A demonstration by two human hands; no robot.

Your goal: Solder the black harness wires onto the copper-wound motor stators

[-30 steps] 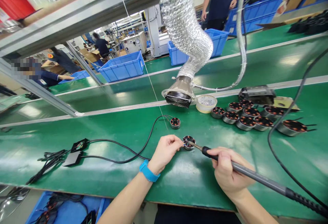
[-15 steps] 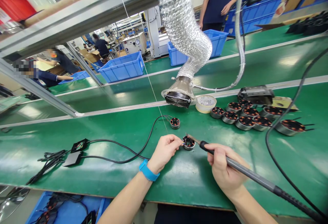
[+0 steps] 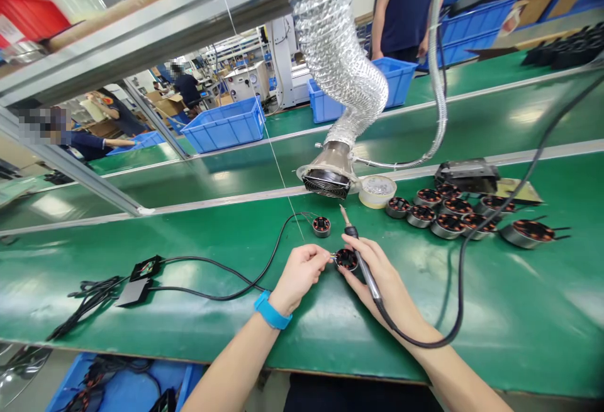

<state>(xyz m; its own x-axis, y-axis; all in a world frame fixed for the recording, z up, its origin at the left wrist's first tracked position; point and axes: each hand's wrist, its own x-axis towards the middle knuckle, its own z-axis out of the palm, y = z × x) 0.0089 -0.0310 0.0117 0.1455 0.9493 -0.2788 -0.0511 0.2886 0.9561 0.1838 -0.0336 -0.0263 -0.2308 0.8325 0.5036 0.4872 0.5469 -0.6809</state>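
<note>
On the green bench lies a round motor part (image 3: 346,260) with copper windings. My left hand (image 3: 302,273) pinches thin wires at its left edge. A soldering iron (image 3: 369,273) rests in my right hand (image 3: 384,283), its tip pointing up and away from the part. The thumb and fingers of that hand reach the right side of the round part. A second round part (image 3: 321,226), joined to a black cable (image 3: 278,242), sits further back.
Several round motor parts (image 3: 448,224) stand at the right, beside a pale round container (image 3: 377,190). A fume duct (image 3: 349,53) hangs above the bench. Black boxes with cables (image 3: 136,291) lie at the left. A person (image 3: 406,9) stands behind blue bins.
My right hand has moved in to the round part, and the soldering iron has swung from pointing at the part to pointing up and away. My left hand has barely moved.
</note>
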